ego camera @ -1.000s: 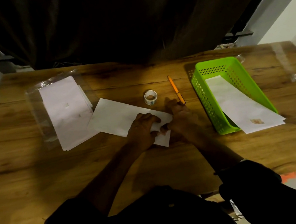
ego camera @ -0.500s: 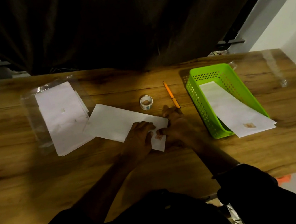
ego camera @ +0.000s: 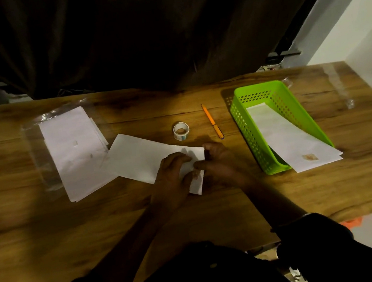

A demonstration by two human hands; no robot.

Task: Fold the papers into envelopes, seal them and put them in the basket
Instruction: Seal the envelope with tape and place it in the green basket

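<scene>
Folded envelope (ego camera: 144,158), frame centre on the desk (ego camera: 49,233): your left hand (ego camera: 173,174) pins it flat, fingers together; your right hand (ego camera: 217,162) presses its sealing end, fingers closed on the paper. Green basket (ego camera: 245,127), right, holds one sealed envelope (ego camera: 285,135).

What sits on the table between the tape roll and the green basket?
In the head view, an orange pen lies between the tape roll and the green basket, touching neither.
</scene>
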